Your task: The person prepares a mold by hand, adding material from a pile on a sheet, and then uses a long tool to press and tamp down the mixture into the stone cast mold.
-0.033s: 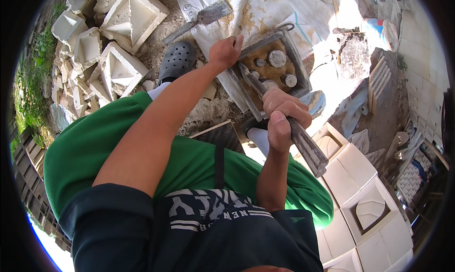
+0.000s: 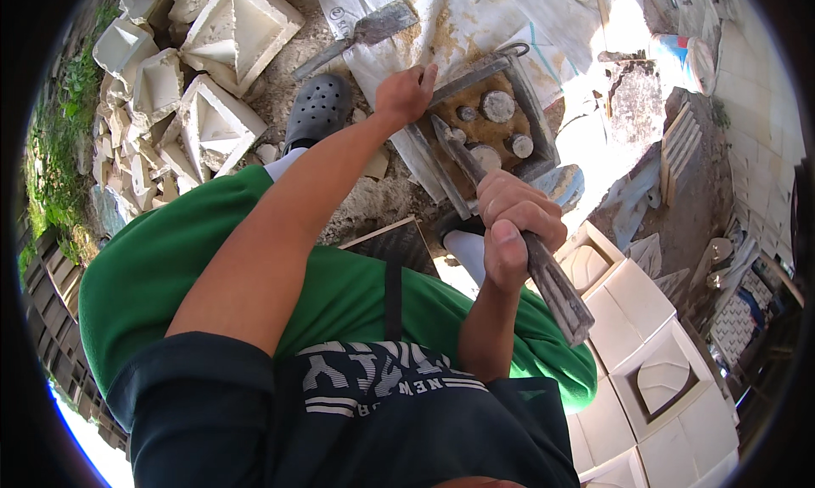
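A grey rectangular moulding box (image 2: pixel 543 106) stands on a white sheet, filled with brown sand (image 2: pixel 480 133). Several round pale pieces, one of them a large disc (image 2: pixel 497 107), stick up from the sand. My left hand (image 2: pixel 406 95) is closed at the box's upper left corner, its fingertips partly hidden. Wrapped in my right hand (image 2: pixel 516 220) is a long wooden rammer (image 2: pixel 556 294). Its narrow end points into the box at the left side of the sand, while the thick end juts back toward my knee. Whether the tip touches the sand I cannot tell.
A flat trowel (image 2: pixel 382 22) lies on the white sheet (image 2: pixel 467 16) left of the box. Broken white moulds (image 2: pixel 242 33) are heaped at the far left. Cream hollow blocks (image 2: pixel 624 297) stand in rows at the lower right. A bucket (image 2: pixel 683 62) lies at the right.
My right hand and the rammer have shifted slightly right and back toward me. My left hand stays at the box corner.
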Demonstrator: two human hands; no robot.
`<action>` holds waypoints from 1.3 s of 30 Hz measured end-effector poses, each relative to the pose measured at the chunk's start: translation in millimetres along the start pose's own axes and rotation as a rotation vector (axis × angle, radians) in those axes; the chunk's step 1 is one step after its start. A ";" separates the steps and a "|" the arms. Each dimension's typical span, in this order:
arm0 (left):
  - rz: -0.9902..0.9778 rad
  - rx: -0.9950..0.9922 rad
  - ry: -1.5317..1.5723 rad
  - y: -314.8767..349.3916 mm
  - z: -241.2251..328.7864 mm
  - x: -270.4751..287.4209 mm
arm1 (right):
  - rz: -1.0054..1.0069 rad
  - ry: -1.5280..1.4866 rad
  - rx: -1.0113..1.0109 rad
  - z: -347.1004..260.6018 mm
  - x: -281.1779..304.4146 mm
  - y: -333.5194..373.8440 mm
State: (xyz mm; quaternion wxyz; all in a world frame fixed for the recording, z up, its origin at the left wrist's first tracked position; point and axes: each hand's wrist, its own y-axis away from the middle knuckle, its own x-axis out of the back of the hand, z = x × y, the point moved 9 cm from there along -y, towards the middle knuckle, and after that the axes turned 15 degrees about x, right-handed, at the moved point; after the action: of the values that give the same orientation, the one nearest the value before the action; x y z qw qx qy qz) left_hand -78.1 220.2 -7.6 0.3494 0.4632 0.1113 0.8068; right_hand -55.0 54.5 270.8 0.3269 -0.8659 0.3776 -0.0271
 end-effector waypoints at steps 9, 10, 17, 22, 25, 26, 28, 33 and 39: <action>-0.024 -0.007 0.011 -3.6 -2.5 -2.6 | -0.037 -0.060 0.026 -8.4 -3.6 2.1; -0.035 0.006 0.037 -4.8 -4.3 -2.2 | 0.006 -0.078 0.026 -15.4 -6.2 2.4; -0.043 -0.007 0.035 -2.6 -3.1 -5.9 | -0.144 0.043 -0.018 9.2 -17.9 2.6; -0.056 -0.005 0.048 0.5 3.5 -6.2 | -0.082 -0.062 0.016 -7.7 -12.5 0.8; -0.050 -0.009 0.034 2.1 2.8 -4.4 | -0.115 0.051 -0.040 30.3 -3.1 15.0; -0.046 -0.008 0.031 -0.3 1.0 -4.2 | -0.118 0.025 -0.028 24.5 -2.8 8.8; -0.043 -0.009 0.044 -2.2 -1.8 -4.1 | -0.053 -0.015 0.008 2.5 -4.5 4.9; -0.066 0.008 0.056 0.4 3.4 -4.9 | 0.045 0.042 0.017 18.4 10.9 15.0; -0.067 -0.005 0.054 -1.0 -0.2 -6.8 | 0.127 0.010 0.016 -3.1 16.6 8.8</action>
State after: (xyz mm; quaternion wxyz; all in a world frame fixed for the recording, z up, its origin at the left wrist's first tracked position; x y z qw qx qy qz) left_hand -75.5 216.4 -12.8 0.3744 0.4365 0.1342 0.8070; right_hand -49.7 37.3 264.7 0.3330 -0.8375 0.4331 -0.0139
